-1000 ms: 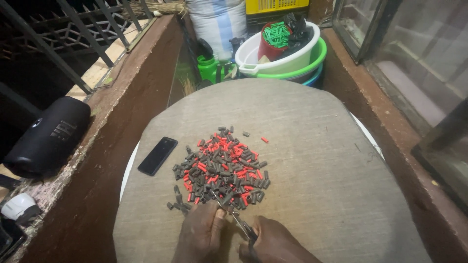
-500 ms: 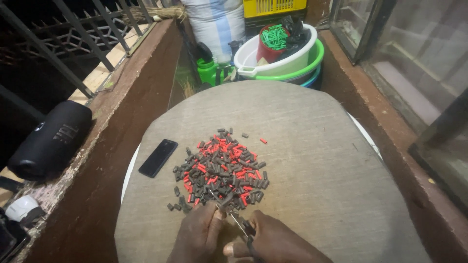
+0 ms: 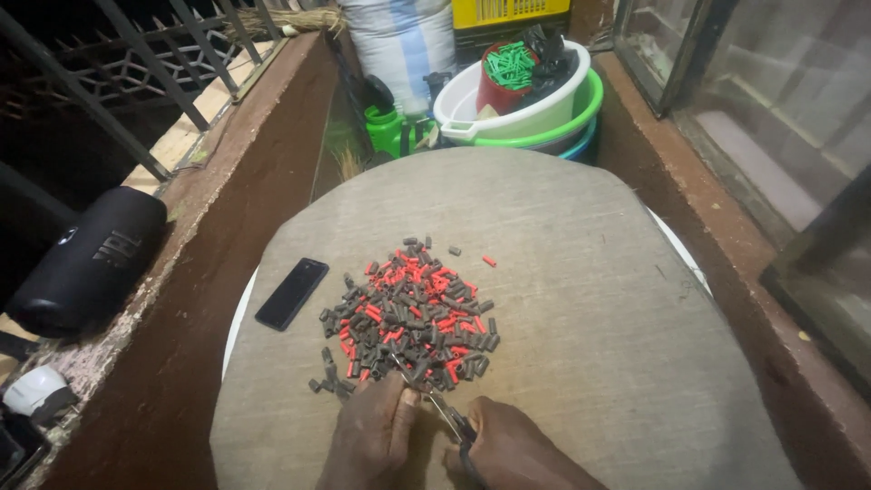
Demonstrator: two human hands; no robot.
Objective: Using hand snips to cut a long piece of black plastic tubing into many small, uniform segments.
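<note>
My left hand lay at the near edge of the counter, its fingertips pressed together at the closest pieces of the heap of short red and dark grey tube pieces; whether a piece sat between them I could not tell. My right hand was closed around the handles of a small pair of metal pliers, whose tip pointed up-left into the heap's near edge, just beside my left fingertips.

The heap lay spread in the middle of the round, cloth-covered counter, with a few stray pieces at its far side, one red piece lying apart to the upper right. Left of the heap, near the counter's edge, lay a black phone, face up and slanted.

Beyond the counter's far edge stood stacked plastic basins, white over green, holding a red cup of green pieces and something black. Beside them were a green container, a pale striped sack and a yellow crate. On the brown ledge to my left rested a black cylindrical speaker, with a metal railing behind it.
</note>
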